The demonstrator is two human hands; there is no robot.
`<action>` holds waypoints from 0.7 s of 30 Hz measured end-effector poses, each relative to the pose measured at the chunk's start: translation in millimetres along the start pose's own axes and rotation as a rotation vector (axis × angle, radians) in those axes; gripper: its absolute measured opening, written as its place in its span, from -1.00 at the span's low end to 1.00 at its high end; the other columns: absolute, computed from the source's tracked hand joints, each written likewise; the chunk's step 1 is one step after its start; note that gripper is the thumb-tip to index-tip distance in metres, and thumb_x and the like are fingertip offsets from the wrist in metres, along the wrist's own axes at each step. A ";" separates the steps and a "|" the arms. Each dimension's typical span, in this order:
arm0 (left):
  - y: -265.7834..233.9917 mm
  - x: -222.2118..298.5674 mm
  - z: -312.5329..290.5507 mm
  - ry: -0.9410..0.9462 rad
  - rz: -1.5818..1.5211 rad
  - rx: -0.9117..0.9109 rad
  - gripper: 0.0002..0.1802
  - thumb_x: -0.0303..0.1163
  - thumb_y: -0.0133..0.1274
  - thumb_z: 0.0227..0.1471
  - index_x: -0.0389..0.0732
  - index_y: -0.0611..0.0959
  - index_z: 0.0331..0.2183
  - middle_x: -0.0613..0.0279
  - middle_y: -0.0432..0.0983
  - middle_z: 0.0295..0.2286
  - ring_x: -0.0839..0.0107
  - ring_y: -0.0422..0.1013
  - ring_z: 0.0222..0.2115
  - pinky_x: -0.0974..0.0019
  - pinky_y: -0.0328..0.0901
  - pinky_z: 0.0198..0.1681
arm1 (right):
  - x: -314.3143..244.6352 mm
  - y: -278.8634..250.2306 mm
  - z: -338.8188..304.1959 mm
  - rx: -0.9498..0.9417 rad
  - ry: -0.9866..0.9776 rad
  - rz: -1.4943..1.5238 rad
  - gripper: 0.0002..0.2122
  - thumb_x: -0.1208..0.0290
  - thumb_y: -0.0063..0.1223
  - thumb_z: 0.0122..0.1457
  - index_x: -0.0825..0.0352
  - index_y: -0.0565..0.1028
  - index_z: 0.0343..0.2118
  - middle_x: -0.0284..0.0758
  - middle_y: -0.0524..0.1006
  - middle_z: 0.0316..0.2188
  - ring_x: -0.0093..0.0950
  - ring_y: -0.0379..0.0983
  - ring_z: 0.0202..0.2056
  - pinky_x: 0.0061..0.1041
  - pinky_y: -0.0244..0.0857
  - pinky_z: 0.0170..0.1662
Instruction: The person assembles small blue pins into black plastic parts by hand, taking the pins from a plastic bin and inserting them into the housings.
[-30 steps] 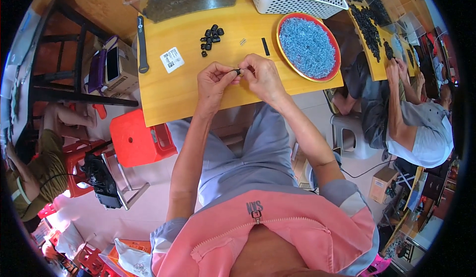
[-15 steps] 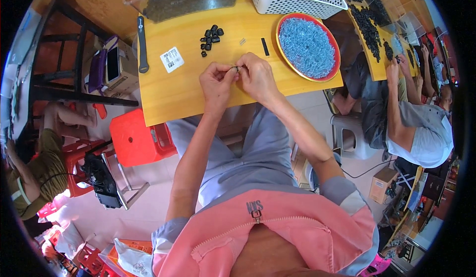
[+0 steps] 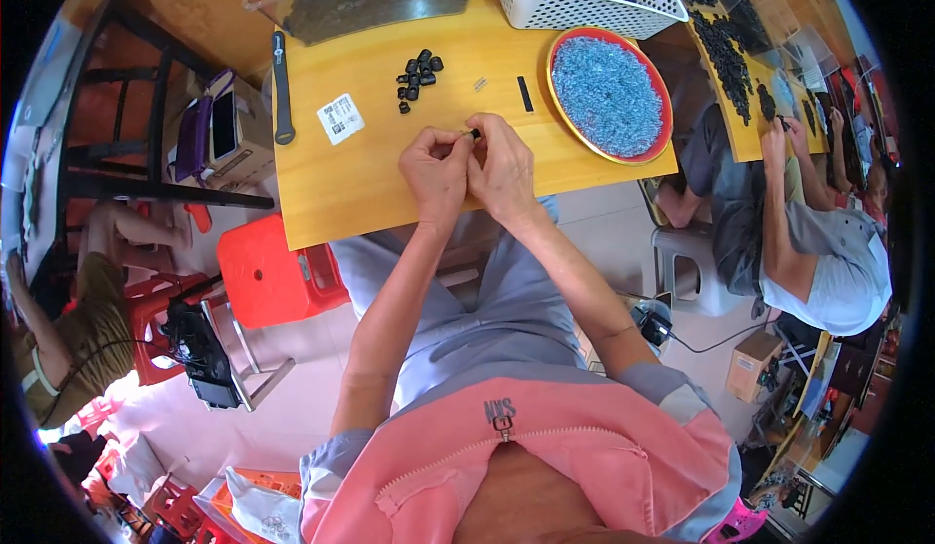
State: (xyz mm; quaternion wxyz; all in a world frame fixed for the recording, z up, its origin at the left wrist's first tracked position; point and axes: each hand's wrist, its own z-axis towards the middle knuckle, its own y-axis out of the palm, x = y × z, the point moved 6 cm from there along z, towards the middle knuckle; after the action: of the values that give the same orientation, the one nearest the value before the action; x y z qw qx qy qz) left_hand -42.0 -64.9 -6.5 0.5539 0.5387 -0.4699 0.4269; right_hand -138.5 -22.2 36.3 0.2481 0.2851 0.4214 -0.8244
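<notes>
The left hand (image 3: pixel 436 176) and right hand (image 3: pixel 502 166) meet over the counter (image 3: pixel 365 179), pinching a small black part (image 3: pixel 475 134) with their fingertips, likely because it is so tiny. Fingers hide most of it. Just past them, black caps (image 3: pixel 413 80) sit in a bunch, maybe to be easy to grab. A red bowl (image 3: pixel 666 123) on the right keeps bluish bits (image 3: pixel 612 96) together. Farther back, a white basket (image 3: pixel 575 16) and clear bin (image 3: pixel 390 13) hold more black pieces.

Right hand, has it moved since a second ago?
Yes. Judged against the black strip on the table, the right hand has shifted left and slightly toward the table's near edge.
</notes>
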 end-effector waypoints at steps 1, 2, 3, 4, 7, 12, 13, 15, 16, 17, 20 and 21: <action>-0.6 0.6 0.4 0.022 0.013 0.018 -0.91 -0.61 0.12 -0.20 -0.34 0.52 -0.62 0.28 0.46 -0.64 0.62 0.36 -0.60 0.57 0.27 -0.53 | -0.8 1.8 -1.8 0.020 -0.001 -0.013 -0.73 0.68 0.00 -0.17 0.41 0.34 -0.32 -0.14 0.41 -0.45 -0.23 0.38 -0.45 -0.36 0.28 -0.41; -0.6 0.2 0.6 0.023 0.013 0.017 -0.91 -0.61 0.12 -0.20 -0.34 0.52 -0.62 0.28 0.46 -0.64 0.62 0.36 -0.60 0.57 0.27 -0.53 | -2.0 2.2 -2.8 0.041 -0.002 -0.026 -0.74 0.68 -0.03 -0.17 0.43 0.33 -0.33 -0.10 0.40 -0.46 -0.14 0.36 -0.39 -0.29 0.26 -0.37; -0.7 -0.1 0.6 0.022 0.022 0.020 -0.90 -0.61 0.12 -0.20 -0.33 0.52 -0.62 0.29 0.46 -0.65 0.63 0.35 -0.61 0.57 0.26 -0.54 | -3.3 1.9 -2.8 0.044 -0.003 -0.027 -0.74 0.68 -0.03 -0.17 0.43 0.33 -0.33 -0.10 0.40 -0.46 -0.14 0.36 -0.39 -0.29 0.26 -0.37; -0.3 0.8 0.5 0.021 0.031 0.022 -0.90 -0.61 0.13 -0.20 -0.33 0.51 -0.62 0.30 0.45 -0.65 0.64 0.34 -0.61 0.58 0.26 -0.54 | -4.1 1.6 -2.9 0.046 -0.007 -0.025 -0.75 0.68 -0.04 -0.16 0.43 0.33 -0.33 -0.10 0.39 -0.46 -0.13 0.35 -0.38 -0.28 0.25 -0.36; 1.3 7.6 -1.2 0.055 0.117 0.040 -0.89 -0.60 0.13 -0.20 -0.32 0.51 -0.63 0.33 0.45 -0.65 0.65 0.32 -0.62 0.59 0.24 -0.55 | -3.7 0.7 -3.8 0.049 -0.018 -0.019 -0.76 0.67 -0.05 -0.15 0.43 0.32 -0.33 -0.09 0.39 -0.45 -0.11 0.34 -0.38 -0.27 0.24 -0.36; -1.8 0.9 0.1 0.026 0.122 0.009 -0.91 -0.61 0.09 -0.18 -0.35 0.50 -0.62 0.28 0.47 -0.64 0.63 0.37 -0.61 0.55 0.27 -0.54 | -4.8 -1.9 -4.3 0.061 -0.099 -0.035 -0.75 0.69 0.00 -0.15 0.41 0.32 -0.34 -0.16 0.39 -0.51 -0.23 0.38 -0.49 -0.37 0.27 -0.45; -0.9 1.5 0.5 0.031 0.123 -0.006 -0.90 -0.60 0.09 -0.16 -0.35 0.51 -0.62 0.27 0.47 -0.64 0.63 0.37 -0.60 0.55 0.27 -0.54 | -4.6 -2.0 -3.7 0.059 -0.107 -0.031 -0.76 0.68 0.01 -0.14 0.40 0.32 -0.34 -0.16 0.39 -0.52 -0.25 0.38 -0.49 -0.38 0.27 -0.45; 0.7 1.1 -0.3 0.027 0.090 -0.012 -0.92 -0.56 0.06 -0.12 -0.35 0.50 -0.57 0.26 0.46 -0.60 0.61 0.39 -0.58 0.54 0.29 -0.54 | -5.2 -4.2 -1.7 0.058 -0.114 -0.028 -0.76 0.67 0.02 -0.14 0.40 0.32 -0.35 -0.17 0.38 -0.52 -0.26 0.37 -0.50 -0.39 0.27 -0.46; 1.2 4.0 -0.2 0.022 0.059 -0.017 -0.91 -0.53 0.03 -0.07 -0.35 0.50 -0.52 0.25 0.46 -0.57 0.59 0.40 -0.57 0.54 0.30 -0.53 | -6.4 -6.9 1.9 0.051 -0.085 -0.021 -0.75 0.64 0.06 -0.15 0.39 0.32 -0.35 -0.19 0.39 -0.53 -0.29 0.37 -0.52 -0.41 0.27 -0.46; 0.7 7.0 -1.2 0.022 0.058 -0.019 -0.91 -0.53 0.03 -0.07 -0.35 0.50 -0.52 0.25 0.46 -0.57 0.59 0.40 -0.57 0.54 0.30 -0.53 | -7.4 -10.1 5.7 0.043 -0.056 -0.015 -0.74 0.62 0.09 -0.16 0.39 0.31 -0.35 -0.20 0.39 -0.53 -0.33 0.37 -0.53 -0.44 0.27 -0.46; -3.3 5.0 -4.4 -0.135 -0.232 0.000 -0.87 -0.46 -0.04 0.02 -0.35 0.46 -0.40 0.24 0.42 -0.50 0.53 0.42 -0.55 0.52 0.35 -0.52 | -2.0 -32.0 25.6 0.082 0.008 0.021 -0.70 0.57 0.13 -0.19 0.36 0.31 -0.35 -0.25 0.40 -0.55 -0.42 0.37 -0.56 -0.49 0.27 -0.47; -4.5 4.4 -4.3 -0.145 -0.168 -0.015 -0.84 -0.41 -0.06 0.03 -0.34 0.45 -0.37 0.22 0.40 -0.45 0.48 0.42 -0.55 0.49 0.36 -0.51 | -1.3 -38.8 32.8 0.081 0.004 0.018 -0.70 0.57 0.13 -0.19 0.36 0.31 -0.35 -0.25 0.40 -0.55 -0.42 0.37 -0.56 -0.49 0.27 -0.47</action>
State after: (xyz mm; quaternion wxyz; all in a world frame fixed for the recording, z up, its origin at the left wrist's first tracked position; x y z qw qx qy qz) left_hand -36.4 -61.0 -3.0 0.5563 0.6016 -0.4651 0.3351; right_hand -171.3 -29.2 74.5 0.2429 0.3003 0.3854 -0.8380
